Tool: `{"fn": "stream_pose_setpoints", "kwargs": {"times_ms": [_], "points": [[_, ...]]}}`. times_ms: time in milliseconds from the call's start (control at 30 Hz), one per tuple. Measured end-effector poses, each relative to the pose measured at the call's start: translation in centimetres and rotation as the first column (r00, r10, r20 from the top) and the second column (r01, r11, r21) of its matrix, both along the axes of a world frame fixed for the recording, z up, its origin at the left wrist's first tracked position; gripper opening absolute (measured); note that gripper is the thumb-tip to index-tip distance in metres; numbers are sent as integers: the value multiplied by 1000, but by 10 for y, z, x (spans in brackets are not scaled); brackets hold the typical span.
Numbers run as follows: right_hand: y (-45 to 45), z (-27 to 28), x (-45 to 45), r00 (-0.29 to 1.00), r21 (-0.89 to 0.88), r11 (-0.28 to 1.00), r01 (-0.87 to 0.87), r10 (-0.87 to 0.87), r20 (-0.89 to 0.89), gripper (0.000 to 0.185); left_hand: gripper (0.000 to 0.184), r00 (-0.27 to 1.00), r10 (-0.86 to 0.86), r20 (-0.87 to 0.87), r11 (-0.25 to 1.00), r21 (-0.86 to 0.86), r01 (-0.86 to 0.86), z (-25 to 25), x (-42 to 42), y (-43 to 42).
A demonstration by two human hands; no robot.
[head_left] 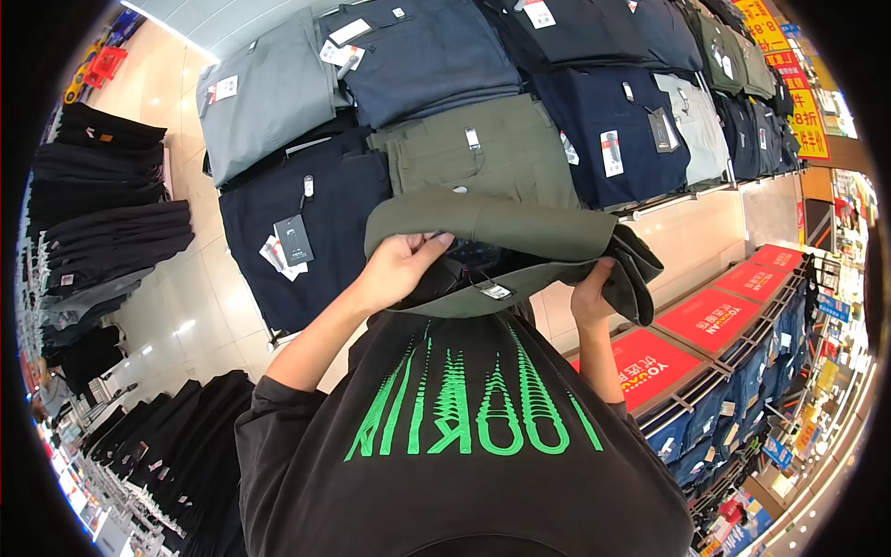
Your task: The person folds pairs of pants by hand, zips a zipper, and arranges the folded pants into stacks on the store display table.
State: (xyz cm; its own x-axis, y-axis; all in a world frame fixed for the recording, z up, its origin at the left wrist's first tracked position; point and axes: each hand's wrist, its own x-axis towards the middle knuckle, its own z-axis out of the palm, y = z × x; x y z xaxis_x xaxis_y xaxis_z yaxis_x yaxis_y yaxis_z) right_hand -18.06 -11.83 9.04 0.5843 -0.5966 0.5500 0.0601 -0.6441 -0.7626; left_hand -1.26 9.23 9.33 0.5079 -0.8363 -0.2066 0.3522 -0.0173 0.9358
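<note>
Head view: my left fingers (432,247) and right fingers (600,273) pinch folded green trousers (534,226), label (497,291) between them; cloth appears soft, fairly light, best gripped at both ends.

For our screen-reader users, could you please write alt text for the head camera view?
A person's left hand and right hand hold an olive-green garment in front of their black shirt with green lettering. Beyond lie folded trousers in grey, navy and olive; dark clothes hang at left, and red signs top a rack of jeans at right.
</note>
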Motion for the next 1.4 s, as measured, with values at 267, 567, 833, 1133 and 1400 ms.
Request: {"fn": "stream_pose_setpoints", "kwargs": {"times_ms": [267, 567, 833, 1133, 1400], "points": [[-4, 0, 6, 999, -94, 995, 24, -28, -39, 20, 54, 954, -179, -242, 978, -150, 145, 4, 19, -6], [4, 8, 15, 1000, 41, 999, 7, -8, 18, 20, 46, 969, -187, -160, 973, -168, 160, 2, 22, -10], [14, 7, 19, 992, -139, 985, -105, 114, 58, 25, 30, -131, -755, 643, 540, 723, 431, -47, 19, -39], [10, 15, 18, 986, -33, 988, -153, 155, 62, 25, 33, 137, -663, 736, 742, 624, 246, -37, 29, -55], [2, 12, 26, 994, 292, 953, 80, -100, 53, 24, 43, 539, -794, 281, 600, 505, 620, -12, 61, -28]]}}
